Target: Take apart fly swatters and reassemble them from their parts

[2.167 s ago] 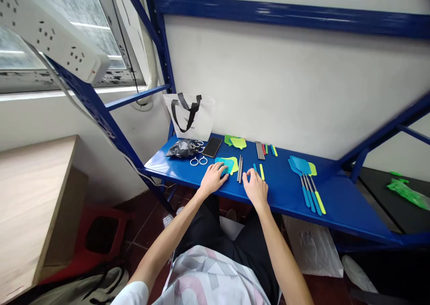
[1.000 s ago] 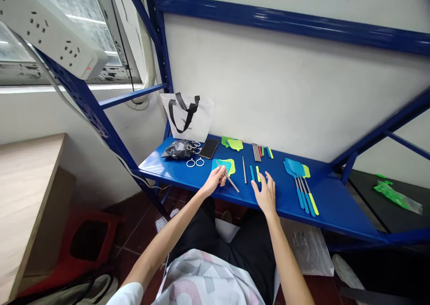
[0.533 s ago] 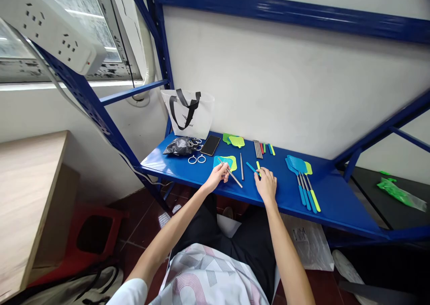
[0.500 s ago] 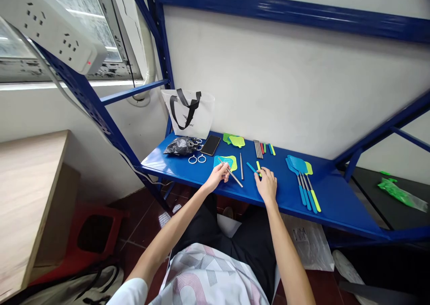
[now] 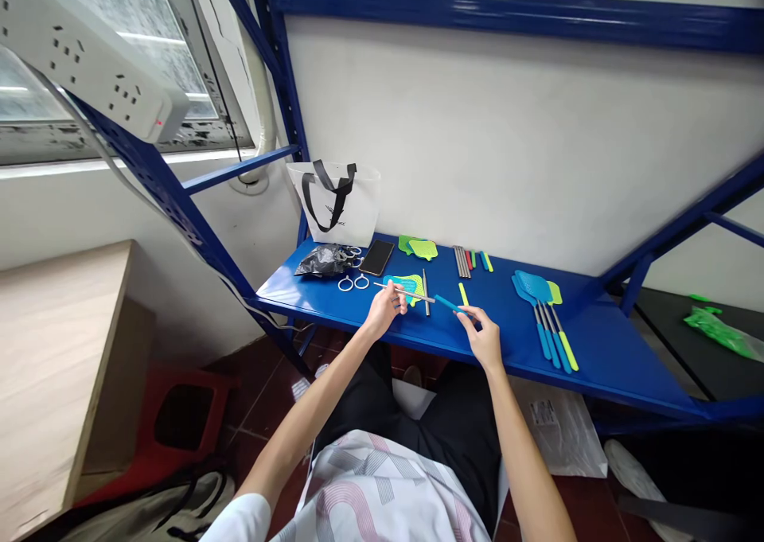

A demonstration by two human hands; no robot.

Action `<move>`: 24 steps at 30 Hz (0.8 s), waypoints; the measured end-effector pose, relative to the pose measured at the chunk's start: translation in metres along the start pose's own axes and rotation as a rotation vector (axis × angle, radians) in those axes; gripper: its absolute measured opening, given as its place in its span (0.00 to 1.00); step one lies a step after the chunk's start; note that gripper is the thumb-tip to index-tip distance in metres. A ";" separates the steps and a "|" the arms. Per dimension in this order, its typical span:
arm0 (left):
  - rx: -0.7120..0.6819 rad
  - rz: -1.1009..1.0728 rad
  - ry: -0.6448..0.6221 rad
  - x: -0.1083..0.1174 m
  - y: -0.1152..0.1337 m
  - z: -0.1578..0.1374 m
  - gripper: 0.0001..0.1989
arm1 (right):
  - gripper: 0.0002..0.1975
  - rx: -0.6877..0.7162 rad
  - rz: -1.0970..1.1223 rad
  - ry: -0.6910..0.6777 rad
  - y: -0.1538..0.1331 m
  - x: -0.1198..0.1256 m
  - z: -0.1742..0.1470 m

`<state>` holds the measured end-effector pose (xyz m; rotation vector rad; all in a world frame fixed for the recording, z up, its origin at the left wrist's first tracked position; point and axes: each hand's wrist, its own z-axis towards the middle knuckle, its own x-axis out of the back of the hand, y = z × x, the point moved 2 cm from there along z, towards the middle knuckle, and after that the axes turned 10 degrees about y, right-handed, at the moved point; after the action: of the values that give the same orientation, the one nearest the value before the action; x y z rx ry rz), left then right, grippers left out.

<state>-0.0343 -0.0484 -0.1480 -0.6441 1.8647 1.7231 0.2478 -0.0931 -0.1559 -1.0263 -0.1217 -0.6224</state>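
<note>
Metal rod pinched in left hand, blue handle pinched in right hand, both pieces partly hidden.

Pale daylight comes from the window at upper left. The blue bench gleams whitish at its left end, and glare streaks the beam, with soft shadow on the wall beneath. The floor is dim. Both hands look fairly crisp; wide-angle stretching slants the outer edges.
</note>
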 end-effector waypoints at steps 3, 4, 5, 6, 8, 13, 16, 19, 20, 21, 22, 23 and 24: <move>-0.012 -0.026 0.021 0.003 -0.001 0.001 0.27 | 0.20 0.005 0.011 -0.021 -0.004 0.000 0.000; -0.015 -0.027 0.026 0.003 -0.001 0.001 0.27 | 0.20 0.005 0.012 -0.024 -0.005 0.000 -0.001; -0.018 -0.025 0.030 0.003 -0.001 0.001 0.27 | 0.20 0.007 0.013 -0.024 -0.006 0.000 -0.001; -0.019 -0.020 0.029 0.002 -0.001 0.000 0.27 | 0.19 0.011 0.012 -0.023 -0.006 0.000 -0.001; -0.024 -0.002 0.017 0.001 0.000 -0.001 0.27 | 0.19 0.022 0.012 -0.023 -0.007 0.000 -0.002; -0.031 0.005 0.010 -0.002 0.001 -0.002 0.29 | 0.19 0.043 0.027 -0.008 -0.007 0.000 -0.003; -0.034 -0.020 0.036 0.000 0.001 -0.001 0.29 | 0.18 0.053 0.028 0.016 -0.008 0.000 -0.003; -0.041 -0.014 0.036 0.000 0.000 0.000 0.29 | 0.18 0.072 0.017 0.021 -0.007 0.000 -0.003; -0.047 -0.005 0.033 0.000 0.000 0.000 0.29 | 0.17 0.080 0.012 0.022 -0.007 0.000 -0.004; -0.053 0.008 0.031 -0.001 0.000 0.000 0.29 | 0.17 0.089 0.006 0.023 -0.006 0.000 -0.004; -0.059 0.022 0.029 -0.001 0.001 0.000 0.29 | 0.17 0.099 -0.002 0.028 -0.006 0.000 -0.004; -0.066 0.035 0.029 -0.002 0.001 0.000 0.29 | 0.17 0.112 -0.011 0.034 -0.006 0.000 -0.004; -0.073 0.046 0.029 -0.002 0.001 -0.001 0.29 | 0.17 0.126 -0.019 0.041 -0.006 0.001 -0.004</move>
<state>-0.0331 -0.0491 -0.1460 -0.6619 1.8570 1.8280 0.2443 -0.0990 -0.1533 -0.8909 -0.1337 -0.6446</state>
